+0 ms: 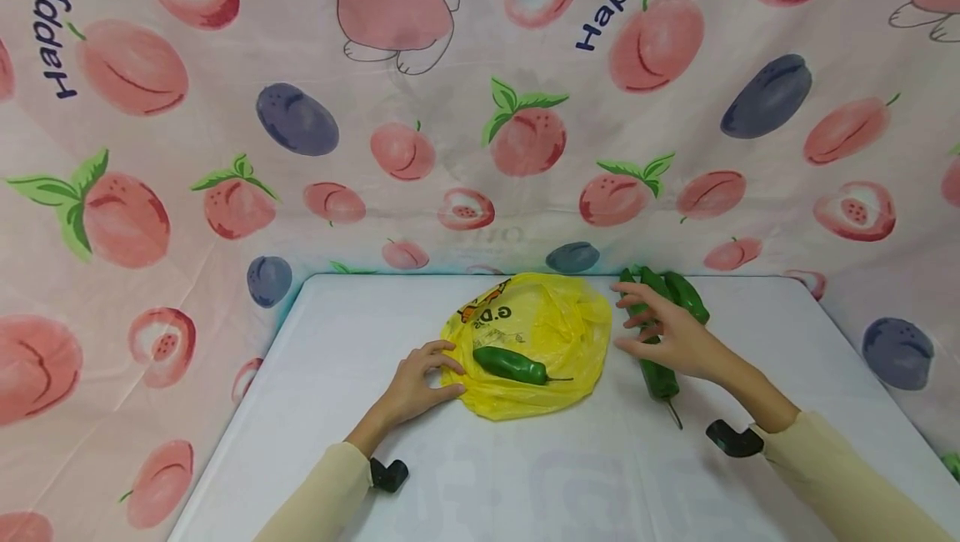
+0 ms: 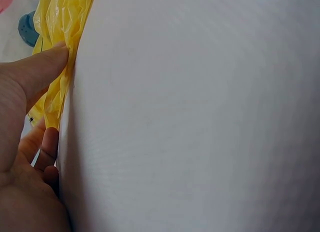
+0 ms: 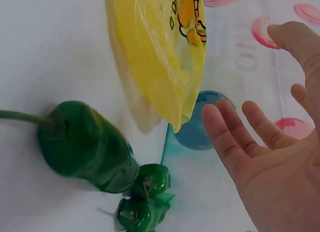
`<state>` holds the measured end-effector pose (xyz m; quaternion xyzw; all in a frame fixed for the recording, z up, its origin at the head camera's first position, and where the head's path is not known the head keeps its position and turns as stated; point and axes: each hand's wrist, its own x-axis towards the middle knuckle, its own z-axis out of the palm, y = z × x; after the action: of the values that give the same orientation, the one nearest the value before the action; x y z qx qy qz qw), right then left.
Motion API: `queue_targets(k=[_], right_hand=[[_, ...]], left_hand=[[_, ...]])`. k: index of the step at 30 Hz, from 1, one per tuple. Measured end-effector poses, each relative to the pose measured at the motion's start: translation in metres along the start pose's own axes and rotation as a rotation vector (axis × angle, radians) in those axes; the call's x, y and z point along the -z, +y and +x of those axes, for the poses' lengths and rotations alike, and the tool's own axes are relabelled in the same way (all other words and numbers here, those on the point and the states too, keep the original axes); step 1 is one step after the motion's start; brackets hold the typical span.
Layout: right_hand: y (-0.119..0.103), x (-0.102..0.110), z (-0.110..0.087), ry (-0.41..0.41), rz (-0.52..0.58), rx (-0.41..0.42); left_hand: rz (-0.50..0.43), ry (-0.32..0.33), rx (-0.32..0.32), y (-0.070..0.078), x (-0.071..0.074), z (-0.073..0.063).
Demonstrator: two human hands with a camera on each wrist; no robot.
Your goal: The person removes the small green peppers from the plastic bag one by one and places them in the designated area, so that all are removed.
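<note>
A yellow plastic bag (image 1: 540, 317) lies spread on the white table, its mouth facing up. One green pepper (image 1: 510, 365) rests on it, stem to the right. At the bag's left edge, my left hand (image 1: 416, 379) holds the plastic lightly between thumb and bent fingers; in the left wrist view the thumb (image 2: 47, 67) lies on the yellow film. My right hand (image 1: 678, 338) hovers to the right of the bag, fingers spread, nothing in them. Below and behind it lie several more green peppers, the nearest pepper (image 1: 658, 379) with its stem toward me.
A white tabletop (image 1: 600, 475) spans the front. Behind it hangs a pink cloth (image 1: 420, 225) printed with peaches, close to the table's back edge. The far peppers (image 1: 686, 296) lie near that edge. A black wrist mount (image 1: 735, 439) sticks out at the right cuff.
</note>
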<state>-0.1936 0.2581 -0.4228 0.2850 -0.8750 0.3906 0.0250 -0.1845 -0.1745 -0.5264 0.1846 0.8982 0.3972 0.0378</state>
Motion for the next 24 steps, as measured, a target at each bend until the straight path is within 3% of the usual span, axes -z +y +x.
queue_targets(k=[24], right_hand=[[-0.011, -0.038, 0.052, -0.178, 0.100, -0.020]], left_hand=[[-0.013, -0.009, 0.019, 0.005, 0.004, -0.001]])
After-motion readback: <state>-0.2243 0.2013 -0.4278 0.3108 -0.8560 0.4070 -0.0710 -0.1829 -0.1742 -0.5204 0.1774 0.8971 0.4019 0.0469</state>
